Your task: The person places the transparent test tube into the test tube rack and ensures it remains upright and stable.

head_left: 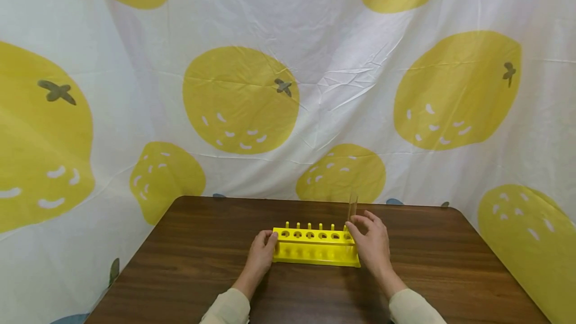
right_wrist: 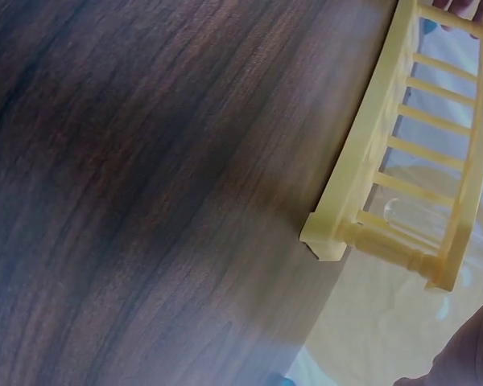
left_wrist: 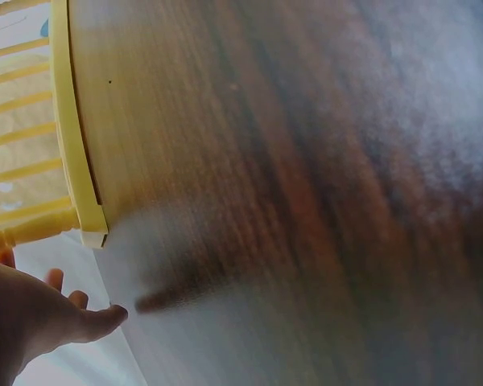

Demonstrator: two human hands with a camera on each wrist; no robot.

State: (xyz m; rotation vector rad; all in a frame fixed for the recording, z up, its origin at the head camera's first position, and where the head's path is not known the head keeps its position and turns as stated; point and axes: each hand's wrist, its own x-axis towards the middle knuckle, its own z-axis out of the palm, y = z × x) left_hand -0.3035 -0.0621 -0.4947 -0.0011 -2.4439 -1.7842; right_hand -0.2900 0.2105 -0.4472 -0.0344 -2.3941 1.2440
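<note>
A yellow test tube rack point(head_left: 315, 261) stands on the table, with one row of holes on top and a row of pegs behind them. At its left end, my left hand point(head_left: 260, 251) holds the corner, thumb against the side. My right hand point(head_left: 374, 245) pinches a clear glass test tube point(head_left: 353, 205) between thumb and fingers at the rightmost hole. The tube stands nearly upright, its upper part above the rack. In the right wrist view the rounded tube bottom point(right_wrist: 394, 212) shows between the rack's two levels. The other holes hold no tubes.
The dark wooden table point(head_left: 202, 244) reaches back to a white curtain point(head_left: 252, 24) printed with yellow fruit. More of this curtain hangs along both sides. The table's back edge runs a short way behind the rack.
</note>
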